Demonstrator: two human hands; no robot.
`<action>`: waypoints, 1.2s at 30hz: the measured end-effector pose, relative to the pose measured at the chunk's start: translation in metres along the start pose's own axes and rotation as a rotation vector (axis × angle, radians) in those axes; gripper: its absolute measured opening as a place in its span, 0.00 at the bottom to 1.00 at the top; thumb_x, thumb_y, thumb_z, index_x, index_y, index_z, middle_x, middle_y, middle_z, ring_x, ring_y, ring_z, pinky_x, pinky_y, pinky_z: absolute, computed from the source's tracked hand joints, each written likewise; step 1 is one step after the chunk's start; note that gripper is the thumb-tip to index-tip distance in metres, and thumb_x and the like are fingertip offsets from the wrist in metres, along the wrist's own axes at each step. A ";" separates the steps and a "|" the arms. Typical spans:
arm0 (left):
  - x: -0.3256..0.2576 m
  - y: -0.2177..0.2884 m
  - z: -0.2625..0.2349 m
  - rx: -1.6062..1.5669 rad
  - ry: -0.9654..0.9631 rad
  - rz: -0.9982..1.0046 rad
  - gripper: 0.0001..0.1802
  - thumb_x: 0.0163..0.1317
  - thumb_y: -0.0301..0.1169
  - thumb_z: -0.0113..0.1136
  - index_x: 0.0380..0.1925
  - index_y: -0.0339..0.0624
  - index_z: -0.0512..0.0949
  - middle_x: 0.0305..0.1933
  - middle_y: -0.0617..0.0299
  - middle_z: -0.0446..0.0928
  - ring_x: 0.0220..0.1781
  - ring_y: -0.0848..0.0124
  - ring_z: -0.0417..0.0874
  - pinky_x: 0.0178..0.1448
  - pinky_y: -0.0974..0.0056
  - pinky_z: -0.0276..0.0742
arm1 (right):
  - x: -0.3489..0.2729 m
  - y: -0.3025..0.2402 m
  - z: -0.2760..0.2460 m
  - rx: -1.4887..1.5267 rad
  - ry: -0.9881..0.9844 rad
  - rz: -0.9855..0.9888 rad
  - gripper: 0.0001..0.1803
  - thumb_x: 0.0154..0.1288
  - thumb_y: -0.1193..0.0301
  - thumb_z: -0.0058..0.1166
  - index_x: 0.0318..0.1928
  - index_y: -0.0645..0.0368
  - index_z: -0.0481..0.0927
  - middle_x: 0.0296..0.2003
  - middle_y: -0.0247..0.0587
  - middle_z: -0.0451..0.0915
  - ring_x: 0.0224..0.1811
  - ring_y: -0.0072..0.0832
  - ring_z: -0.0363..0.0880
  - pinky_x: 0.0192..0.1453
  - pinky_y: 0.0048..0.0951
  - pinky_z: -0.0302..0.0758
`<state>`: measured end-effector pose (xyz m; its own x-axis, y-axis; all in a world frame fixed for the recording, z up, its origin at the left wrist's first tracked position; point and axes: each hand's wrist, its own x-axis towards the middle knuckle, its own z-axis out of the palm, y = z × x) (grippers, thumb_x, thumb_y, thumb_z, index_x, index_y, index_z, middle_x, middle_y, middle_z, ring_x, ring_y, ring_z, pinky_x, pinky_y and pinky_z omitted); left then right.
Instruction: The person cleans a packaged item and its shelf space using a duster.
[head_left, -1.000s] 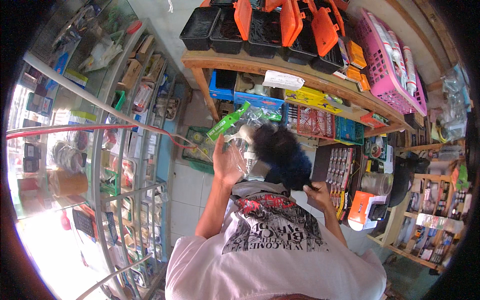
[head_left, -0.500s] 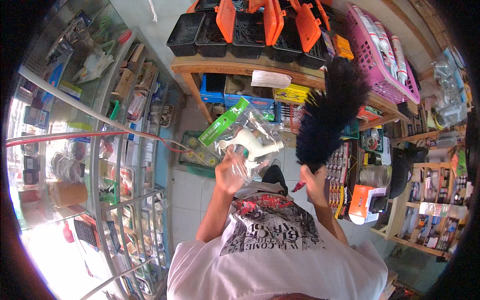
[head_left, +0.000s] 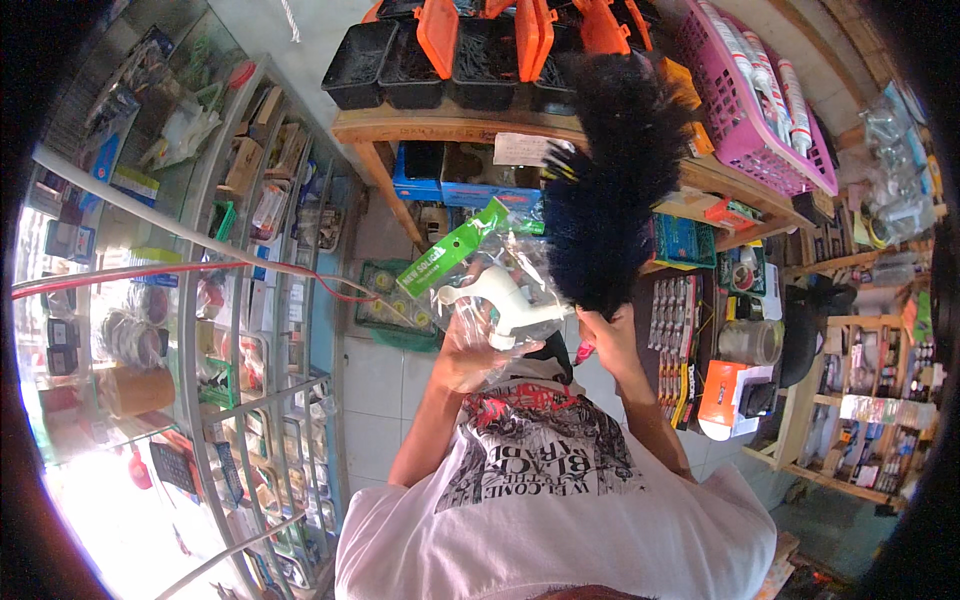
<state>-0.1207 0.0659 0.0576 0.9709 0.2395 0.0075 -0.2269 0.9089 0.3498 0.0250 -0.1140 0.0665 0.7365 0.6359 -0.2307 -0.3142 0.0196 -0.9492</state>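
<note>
Left hand (head_left: 468, 346), fingers half curled, supports the packet (head_left: 490, 287) toward 1 o'clock; right hand (head_left: 609, 334), fingers wrapped tight, grips the duster (head_left: 622, 185), which rises toward 12. Sound technique, presumably: brace the packet from beneath; stroke lightly.

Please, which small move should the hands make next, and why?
Probably the right hand should tip the black duster leftward onto the clear package, because the left hand holds that package, and the duster is close beside it.
</note>
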 end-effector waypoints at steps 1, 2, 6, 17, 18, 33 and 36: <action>-0.001 0.001 0.000 -0.033 -0.002 0.002 0.67 0.39 0.04 0.61 0.77 0.66 0.45 0.80 0.52 0.50 0.79 0.44 0.56 0.67 0.27 0.69 | 0.000 0.000 -0.002 0.013 -0.011 0.012 0.08 0.67 0.74 0.59 0.31 0.59 0.75 0.19 0.23 0.68 0.17 0.12 0.61 0.20 0.21 0.55; -0.001 0.002 0.000 -0.043 0.048 -0.024 0.67 0.39 0.04 0.61 0.77 0.66 0.45 0.80 0.52 0.50 0.78 0.43 0.56 0.67 0.27 0.69 | 0.001 0.000 -0.003 -0.002 -0.015 0.026 0.08 0.67 0.75 0.59 0.30 0.59 0.75 0.19 0.23 0.68 0.18 0.12 0.61 0.20 0.22 0.55; 0.000 0.005 0.002 -0.076 0.049 -0.064 0.68 0.39 0.04 0.60 0.77 0.68 0.45 0.80 0.52 0.51 0.78 0.43 0.56 0.67 0.27 0.69 | 0.001 0.006 -0.005 0.061 0.012 0.017 0.07 0.66 0.76 0.59 0.30 0.60 0.75 0.20 0.25 0.70 0.18 0.13 0.63 0.21 0.22 0.57; 0.001 -0.003 -0.009 -0.091 -0.049 -0.086 0.65 0.36 0.03 0.50 0.78 0.59 0.47 0.81 0.42 0.41 0.78 0.34 0.52 0.66 0.25 0.67 | -0.005 0.016 -0.014 -0.058 0.118 -0.087 0.02 0.67 0.79 0.54 0.35 0.62 0.77 0.24 0.30 0.75 0.22 0.16 0.69 0.23 0.22 0.61; 0.001 -0.003 -0.009 -0.081 -0.052 -0.088 0.65 0.36 0.03 0.50 0.78 0.59 0.47 0.81 0.42 0.41 0.78 0.34 0.52 0.67 0.24 0.66 | -0.005 0.016 -0.016 -0.072 0.095 -0.087 0.02 0.67 0.79 0.54 0.34 0.62 0.77 0.24 0.30 0.75 0.22 0.16 0.69 0.23 0.22 0.61; 0.006 0.008 -0.058 -0.237 0.154 0.156 0.38 0.71 0.60 0.47 0.72 0.49 0.63 0.66 0.51 0.74 0.66 0.54 0.75 0.65 0.38 0.73 | -0.042 0.006 -0.028 -0.431 -0.014 0.067 0.23 0.75 0.55 0.50 0.37 0.66 0.79 0.19 0.31 0.71 0.25 0.16 0.69 0.32 0.25 0.72; 0.012 0.013 -0.058 -0.180 0.126 0.188 0.36 0.72 0.60 0.45 0.68 0.46 0.69 0.66 0.56 0.74 0.65 0.60 0.75 0.62 0.53 0.77 | -0.050 0.021 -0.021 -0.663 -0.141 0.027 0.26 0.75 0.52 0.49 0.40 0.68 0.77 0.20 0.39 0.72 0.25 0.19 0.71 0.32 0.30 0.72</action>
<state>-0.1168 0.1003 0.0082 0.8957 0.4401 -0.0636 -0.4233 0.8877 0.1809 -0.0056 -0.1618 0.0531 0.6345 0.7248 -0.2685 0.1355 -0.4463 -0.8846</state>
